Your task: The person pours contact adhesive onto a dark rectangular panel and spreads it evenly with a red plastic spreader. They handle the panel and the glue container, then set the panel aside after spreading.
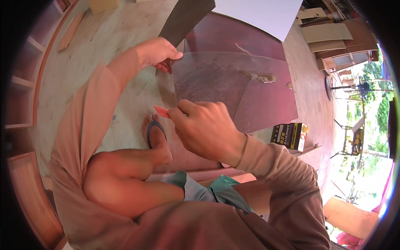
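My left hand [161, 54] pinches the far left edge of a thin brown sheet [268, 109] between thumb and fingers. Glossy, streaky wet-looking film covers the sheet's left part, and a thick amber blob [265, 77] lies farther right on it. Over the sheet's near edge, my right hand [206, 128] is closed around a flat orange-red spreader [162, 112]. The spreader's end sticks out to the left of my fist, and the rest is hidden by my fingers.
A black and yellow can [290, 136] bearing writing stands right of the sheet. Beyond lie a white panel [256, 15] and a dark panel [187, 18]. My sandalled foot [156, 134] rests on the floor, left of the sheet. Wooden shelving [23, 81] lines the left, with stacked boards [328, 32] at far right.
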Available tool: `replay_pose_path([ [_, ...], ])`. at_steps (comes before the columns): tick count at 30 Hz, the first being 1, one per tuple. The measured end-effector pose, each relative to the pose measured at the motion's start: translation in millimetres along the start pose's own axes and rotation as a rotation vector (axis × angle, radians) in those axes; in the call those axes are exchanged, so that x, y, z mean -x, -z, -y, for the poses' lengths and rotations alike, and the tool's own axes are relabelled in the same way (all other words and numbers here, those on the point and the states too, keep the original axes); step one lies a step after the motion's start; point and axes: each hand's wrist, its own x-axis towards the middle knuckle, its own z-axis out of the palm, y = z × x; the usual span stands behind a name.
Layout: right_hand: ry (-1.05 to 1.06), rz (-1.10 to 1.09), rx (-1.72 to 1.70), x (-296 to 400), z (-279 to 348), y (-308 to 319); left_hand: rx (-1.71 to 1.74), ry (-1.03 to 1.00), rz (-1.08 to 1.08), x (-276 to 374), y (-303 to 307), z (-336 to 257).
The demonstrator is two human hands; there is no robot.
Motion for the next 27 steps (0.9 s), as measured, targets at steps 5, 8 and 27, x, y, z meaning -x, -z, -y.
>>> replay_pose_path([
  [5, -0.193, -0.107, 0.156, 0.8, -72.5, 52.3, -0.056, -0.032, -0.035, 11.0, -0.1, 1.4],
  [8, -0.229, -0.119, 0.262, -0.9, -118.3, 49.6, -0.082, -0.038, -0.042, 3.0, 0.1, -1.3],
  [27, -0.283, 0.030, 0.268, -29.2, -27.2, -18.4, -0.156, 0.051, -0.096, 1.1, 0.9, -2.6],
])
